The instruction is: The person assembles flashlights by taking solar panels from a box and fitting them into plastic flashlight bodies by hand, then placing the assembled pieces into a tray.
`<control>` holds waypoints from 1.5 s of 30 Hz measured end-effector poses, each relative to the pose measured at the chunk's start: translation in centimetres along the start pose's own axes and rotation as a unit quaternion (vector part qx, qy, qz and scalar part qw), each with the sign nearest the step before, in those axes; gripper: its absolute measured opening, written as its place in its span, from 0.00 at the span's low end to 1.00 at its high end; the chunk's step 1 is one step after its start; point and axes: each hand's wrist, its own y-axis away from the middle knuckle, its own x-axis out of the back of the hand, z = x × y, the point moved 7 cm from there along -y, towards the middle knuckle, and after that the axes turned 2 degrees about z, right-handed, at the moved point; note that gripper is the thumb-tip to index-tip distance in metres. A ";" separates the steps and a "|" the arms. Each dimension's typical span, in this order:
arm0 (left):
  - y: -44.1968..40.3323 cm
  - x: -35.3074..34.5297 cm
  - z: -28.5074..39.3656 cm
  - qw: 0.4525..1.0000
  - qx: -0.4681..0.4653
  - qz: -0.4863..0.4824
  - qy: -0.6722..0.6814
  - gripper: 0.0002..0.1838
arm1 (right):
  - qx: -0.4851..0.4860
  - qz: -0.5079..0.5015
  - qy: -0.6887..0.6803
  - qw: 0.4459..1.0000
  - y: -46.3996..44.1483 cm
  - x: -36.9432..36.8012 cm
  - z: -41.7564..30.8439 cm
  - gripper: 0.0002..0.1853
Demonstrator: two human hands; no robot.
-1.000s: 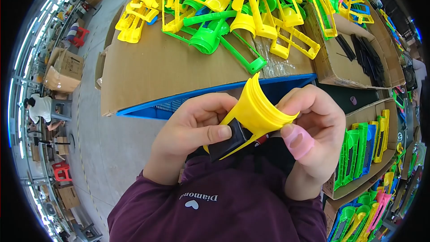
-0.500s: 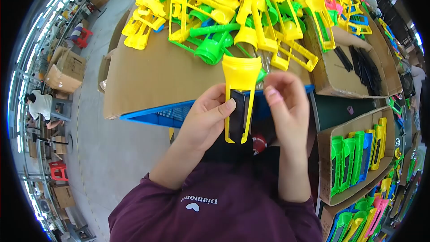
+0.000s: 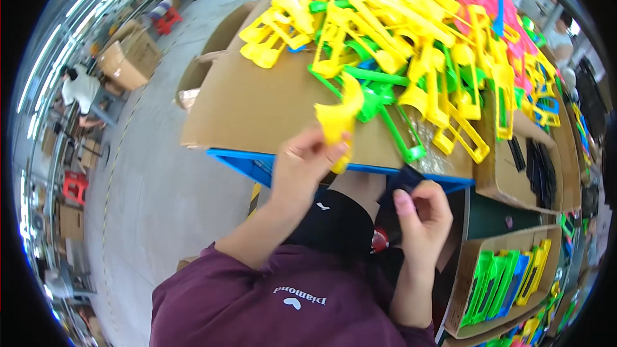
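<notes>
My left hand [image 3: 305,166] is closed on a yellow plastic torch-shaped housing [image 3: 339,122], tilted with its flared end up; part of it is smeared by motion. My right hand [image 3: 424,222] pinches a flat black panel [image 3: 400,186] between thumb and fingers, lower and to the right of the housing, apart from it. Whether a black panel sits inside the yellow housing does not show from this side. Beyond both hands lies a heap of similar yellow housings [image 3: 385,58], mixed with green, blue and pink ones, on a cardboard sheet [image 3: 257,106].
An open carton [image 3: 491,180] on the right holds black strips [image 3: 540,173]. Below it, another carton [image 3: 459,311] contains green, blue and yellow housings in a row. A blue-edged crate [image 3: 238,164] is under the cardboard. A person [image 3: 80,93] sits far left.
The yellow housing has turned and tilted in my left hand, and the black panel seen in it earlier no longer shows. My right hand has dropped lower, now with a black panel. The view has shifted.
</notes>
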 end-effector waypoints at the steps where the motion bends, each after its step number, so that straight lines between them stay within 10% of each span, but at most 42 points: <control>1: -1.0 2.2 1.2 0.997 -0.024 0.042 -0.065 0.09 | -0.020 -0.002 -0.015 1.000 0.2 0.5 0.2 0.10; 8: -16.7 24.9 10.1 0.854 -0.282 0.254 -0.355 0.16 | -0.057 0.046 0.009 0.997 1.0 3.3 3.4 0.09; 13: -28.0 41.6 5.1 0.618 -0.099 0.301 -0.720 0.17 | -0.064 0.055 0.024 0.996 0.6 2.6 3.9 0.09; 18: -25.0 23.4 5.8 0.803 -0.200 0.084 -0.555 0.12 | -0.080 0.062 0.025 0.995 0.0 2.2 4.1 0.09; 23: -23.4 11.2 5.5 0.737 -0.397 0.028 -0.546 0.12 | -0.081 0.045 0.035 0.995 -0.3 1.5 3.9 0.09; 26: -29.0 11.0 5.4 0.823 -0.251 0.129 -0.493 0.12 | -0.072 0.039 0.015 0.996 -0.2 1.1 3.7 0.09; 29: -31.0 8.6 7.6 0.670 -0.437 0.234 -0.552 0.16 | -0.088 0.040 0.018 0.995 0.3 1.2 3.8 0.10; 32: -30.3 4.3 9.0 0.438 -0.529 0.039 -0.725 0.20 | -0.095 0.038 0.017 0.995 0.8 1.7 3.5 0.10; 36: -30.7 3.8 11.0 0.421 -0.347 -0.087 -0.833 0.12 | -0.095 0.042 0.017 0.994 1.2 2.7 4.2 0.08; 45: -13.1 1.2 8.4 0.754 0.056 -0.352 -0.551 0.08 | -0.080 0.030 -0.126 0.988 -0.8 0.4 2.4 0.04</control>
